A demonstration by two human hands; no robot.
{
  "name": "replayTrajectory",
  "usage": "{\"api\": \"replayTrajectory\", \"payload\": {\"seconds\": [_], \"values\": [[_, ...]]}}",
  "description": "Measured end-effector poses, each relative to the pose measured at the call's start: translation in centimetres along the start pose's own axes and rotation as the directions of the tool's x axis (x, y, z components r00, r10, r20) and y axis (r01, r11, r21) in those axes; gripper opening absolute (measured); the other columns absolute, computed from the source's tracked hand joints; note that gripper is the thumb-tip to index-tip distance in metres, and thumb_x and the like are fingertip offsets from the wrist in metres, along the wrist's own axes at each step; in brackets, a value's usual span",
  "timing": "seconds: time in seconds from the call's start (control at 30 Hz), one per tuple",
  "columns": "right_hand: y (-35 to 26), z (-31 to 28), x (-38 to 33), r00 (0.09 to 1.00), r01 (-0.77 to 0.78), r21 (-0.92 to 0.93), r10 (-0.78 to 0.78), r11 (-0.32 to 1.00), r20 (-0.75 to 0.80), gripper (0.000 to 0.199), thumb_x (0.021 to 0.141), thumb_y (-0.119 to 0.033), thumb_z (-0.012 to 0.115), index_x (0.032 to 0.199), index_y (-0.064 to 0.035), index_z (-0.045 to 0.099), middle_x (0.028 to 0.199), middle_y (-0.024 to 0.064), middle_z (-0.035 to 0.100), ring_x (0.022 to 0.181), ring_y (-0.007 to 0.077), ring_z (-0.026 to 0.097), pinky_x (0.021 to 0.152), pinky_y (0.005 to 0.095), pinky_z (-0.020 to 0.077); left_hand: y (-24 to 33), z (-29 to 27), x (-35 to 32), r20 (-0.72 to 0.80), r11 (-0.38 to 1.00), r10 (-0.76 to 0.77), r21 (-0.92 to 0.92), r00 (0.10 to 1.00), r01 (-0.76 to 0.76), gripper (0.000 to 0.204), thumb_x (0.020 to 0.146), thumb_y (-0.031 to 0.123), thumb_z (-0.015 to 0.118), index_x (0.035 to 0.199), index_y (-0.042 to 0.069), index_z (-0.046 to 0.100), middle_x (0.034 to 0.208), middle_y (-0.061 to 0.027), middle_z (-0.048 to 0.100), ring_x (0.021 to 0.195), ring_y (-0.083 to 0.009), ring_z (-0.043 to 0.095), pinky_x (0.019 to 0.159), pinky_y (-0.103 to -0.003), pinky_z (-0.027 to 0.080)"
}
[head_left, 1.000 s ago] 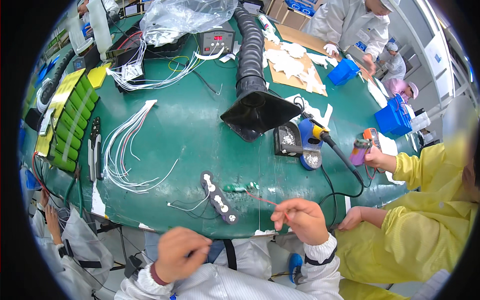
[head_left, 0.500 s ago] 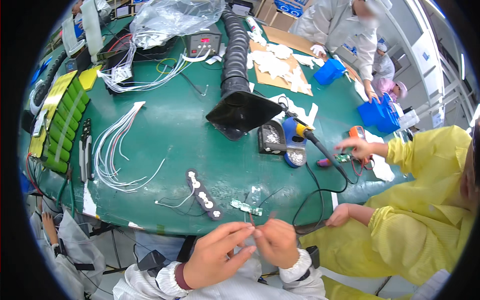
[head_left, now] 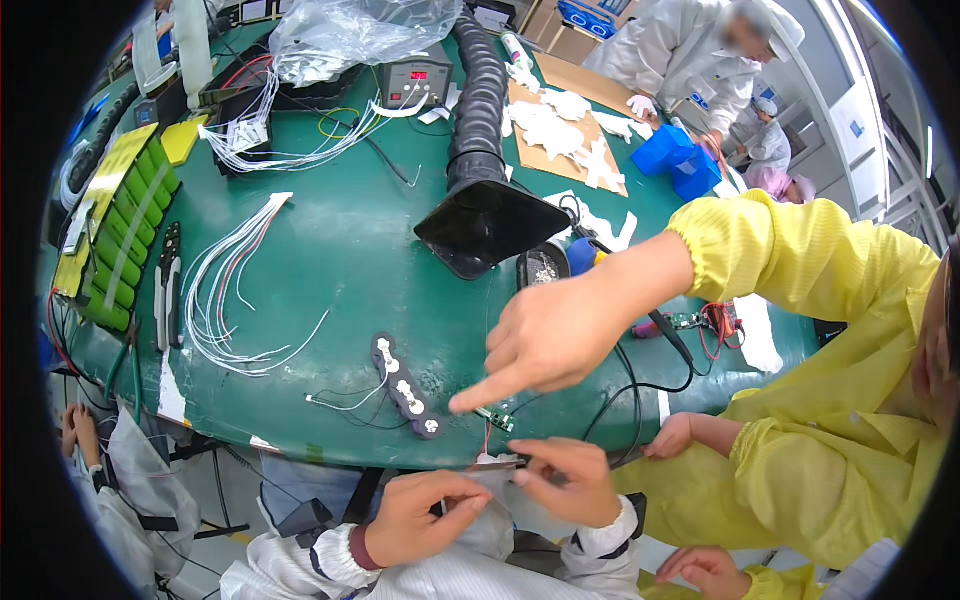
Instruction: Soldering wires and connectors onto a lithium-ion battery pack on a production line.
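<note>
Both my hands are at the table's near edge. My left hand [head_left: 425, 515] has its thumb and fingertips pinched together; whatever is between them is too small to make out. My right hand [head_left: 575, 482], slightly blurred, holds its thumb and forefinger apart. Just beyond them lies a small green circuit board [head_left: 495, 419], with a thin red wire [head_left: 488, 440] running toward my hands. A co-worker's hand [head_left: 550, 335] in a yellow sleeve reaches across from the right, partly covering the board. Its forefinger points between the board and a dark strip with white round pads [head_left: 405, 385] and thin wires.
A black fume hood [head_left: 488, 228] hangs over the middle. At left lie white wires [head_left: 215, 300], a wire stripper [head_left: 168, 285] and a green battery pack [head_left: 125, 235]. A soldering station [head_left: 415, 80] stands behind. Cables [head_left: 640, 385] and another board [head_left: 683, 321] are at right.
The co-worker's arm has swung left across the table to point near the board. My hands have drawn apart; my right thumb and forefinger have opened. Blue bins at the back have shifted.
</note>
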State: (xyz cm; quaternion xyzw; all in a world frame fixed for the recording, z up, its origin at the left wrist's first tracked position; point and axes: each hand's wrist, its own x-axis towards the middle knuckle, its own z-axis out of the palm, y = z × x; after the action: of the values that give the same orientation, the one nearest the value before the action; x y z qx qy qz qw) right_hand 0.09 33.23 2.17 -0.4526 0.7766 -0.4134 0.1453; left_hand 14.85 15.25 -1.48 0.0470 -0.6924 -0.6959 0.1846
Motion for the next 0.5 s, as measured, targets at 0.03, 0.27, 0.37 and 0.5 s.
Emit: {"api": "replayTrajectory", "payload": {"seconds": [0.03,0.27,0.37,0.5], "values": [[0.8,-0.4,-0.6,0.985,-0.171,0.049,0.171,0.984,0.007,0.023,0.080,-0.004,0.075,0.103,-0.0009,0.073,0.067,0.0077,0.061,0.055,0.0173,0.057,0.055,0.0298,0.0459,-0.4,-0.3,-0.3,0.019,0.999,0.025,0.024,0.999,-0.026,0.012,0.086,0.004,0.073,0.099,0.002,0.072,0.083,-0.0067,0.072,0.061,-0.0121,0.064,0.056,-0.025,0.050],[-0.8,2.6,3.6,0.983,0.070,-0.121,-0.089,0.990,-0.160,0.018,0.081,-0.003,0.074,0.099,-0.0020,0.073,0.071,0.0088,0.064,0.066,0.0185,0.062,0.063,0.0340,0.0477,-1.8,-1.3,-2.2,0.040,0.994,-0.105,0.025,0.994,0.104,0.008,0.086,0.005,0.072,0.093,0.001,0.074,0.084,-0.0089,0.074,0.069,-0.0154,0.068,0.063,-0.027,0.053],[-4.0,1.9,5.6,0.989,0.124,-0.174,-0.137,0.977,-0.062,0.020,0.089,-0.012,0.070,0.107,-0.0024,0.071,0.087,0.0117,0.069,0.077,0.0213,0.066,0.071,0.0376,0.0482,-2.1,-1.5,-2.4,0.055,0.996,-0.083,0.044,0.995,0.081,0.008,0.086,0.004,0.072,0.093,0.000,0.074,0.085,-0.0094,0.074,0.069,-0.0160,0.068,0.065,-0.028,0.053],[-13.1,-3.6,2.3,0.620,-0.619,0.784,0.639,0.041,0.456,0.025,0.100,-0.021,0.059,0.114,-0.0007,0.063,0.107,0.0160,0.064,0.093,0.0257,0.066,0.079,0.0400,0.0512,-2.5,-1.5,-2.6,0.003,0.998,-0.048,0.028,0.999,0.048,0.011,0.085,0.004,0.072,0.096,0.001,0.072,0.082,-0.0082,0.072,0.066,-0.0165,0.067,0.060,-0.028,0.052]]}}
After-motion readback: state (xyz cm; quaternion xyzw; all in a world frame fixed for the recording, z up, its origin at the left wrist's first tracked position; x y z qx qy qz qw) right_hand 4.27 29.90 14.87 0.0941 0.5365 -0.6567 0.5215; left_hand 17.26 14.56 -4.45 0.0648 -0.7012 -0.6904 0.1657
